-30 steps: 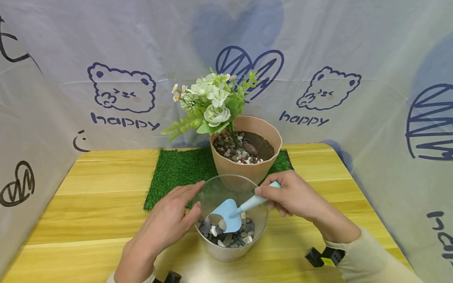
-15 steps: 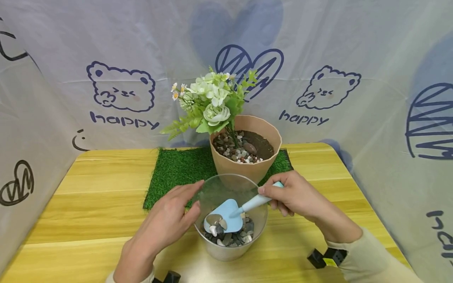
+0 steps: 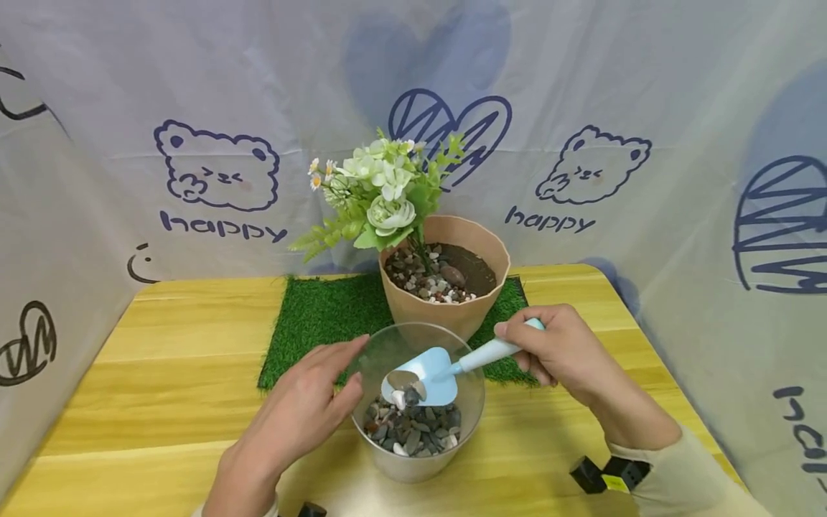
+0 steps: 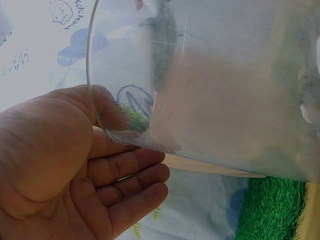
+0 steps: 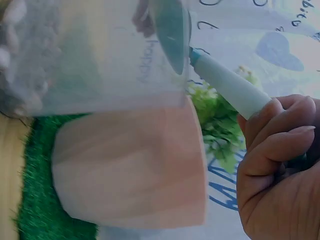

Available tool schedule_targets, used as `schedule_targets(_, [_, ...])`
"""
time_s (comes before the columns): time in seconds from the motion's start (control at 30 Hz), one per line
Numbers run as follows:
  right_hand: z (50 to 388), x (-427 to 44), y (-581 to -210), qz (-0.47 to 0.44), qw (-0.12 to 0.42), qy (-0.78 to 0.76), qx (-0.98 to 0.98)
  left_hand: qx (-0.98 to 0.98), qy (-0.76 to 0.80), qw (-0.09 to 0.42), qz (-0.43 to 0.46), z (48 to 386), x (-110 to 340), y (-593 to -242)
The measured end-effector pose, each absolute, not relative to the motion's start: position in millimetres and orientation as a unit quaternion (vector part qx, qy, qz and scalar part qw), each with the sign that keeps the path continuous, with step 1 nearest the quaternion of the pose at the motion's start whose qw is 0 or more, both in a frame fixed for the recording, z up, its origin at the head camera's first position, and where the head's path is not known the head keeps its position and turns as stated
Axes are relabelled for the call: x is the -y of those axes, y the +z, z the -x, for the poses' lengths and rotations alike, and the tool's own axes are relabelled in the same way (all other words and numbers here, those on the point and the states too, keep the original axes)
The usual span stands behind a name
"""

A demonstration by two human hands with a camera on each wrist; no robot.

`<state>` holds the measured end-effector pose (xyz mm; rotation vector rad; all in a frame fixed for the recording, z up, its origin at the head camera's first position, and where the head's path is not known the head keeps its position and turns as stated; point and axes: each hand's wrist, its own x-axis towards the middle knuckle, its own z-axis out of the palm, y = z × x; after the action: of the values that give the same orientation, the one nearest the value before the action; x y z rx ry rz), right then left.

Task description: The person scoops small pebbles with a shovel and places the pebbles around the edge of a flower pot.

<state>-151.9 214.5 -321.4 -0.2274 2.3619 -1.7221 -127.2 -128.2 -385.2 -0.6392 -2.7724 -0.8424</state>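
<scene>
Right hand (image 3: 558, 350) grips scoop (image 3: 439, 372) bearing pebbles (image 3: 411, 394) inside tub (image 3: 413, 468) | left hand (image 3: 298, 402), fingers loose, touches tub | tub before mat's (image 3: 326, 309) front edge | pot (image 3: 446, 313) on mat, toward table's (image 3: 194, 309) back edge: flower (image 3: 390, 205) in, pebble cover (image 3: 433, 289) apparently part-done, right rear soil (image 3: 479, 270) bare

I see a light-blue scoop (image 3: 441, 385), bearing stones (image 3: 410, 394), slanting down-left over the mostly grey pebbles (image 3: 418, 432) in a clear bucket (image 3: 413, 470).

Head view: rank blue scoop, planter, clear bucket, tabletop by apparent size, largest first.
1. Tabletop
2. Clear bucket and planter: too close to rank; the clear bucket stands nearer
3. Blue scoop
</scene>
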Motion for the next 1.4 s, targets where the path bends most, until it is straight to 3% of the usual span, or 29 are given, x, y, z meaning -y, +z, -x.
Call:
schedule_targets(0.3, [163,-240,-283,0.025,0.014,-0.615,-0.788,0.931,-0.285,0.087,0.211,127,127,-385])
schedule_targets(0.57, [203,-257,-256,-0.024,-0.033,-0.617,-0.786,0.932,-0.287,0.081,0.206,127,128,-385])
schedule_targets(0.97, [264,-224,-275,-0.068,-0.118,-0.485,-0.864,0.933,-0.284,0.08,0.204,127,127,-386])
schedule_targets(1.4, [261,-211,-278,-0.047,-0.16,-0.354,-0.92,0.932,-0.283,0.089,0.208,128,128,-386])
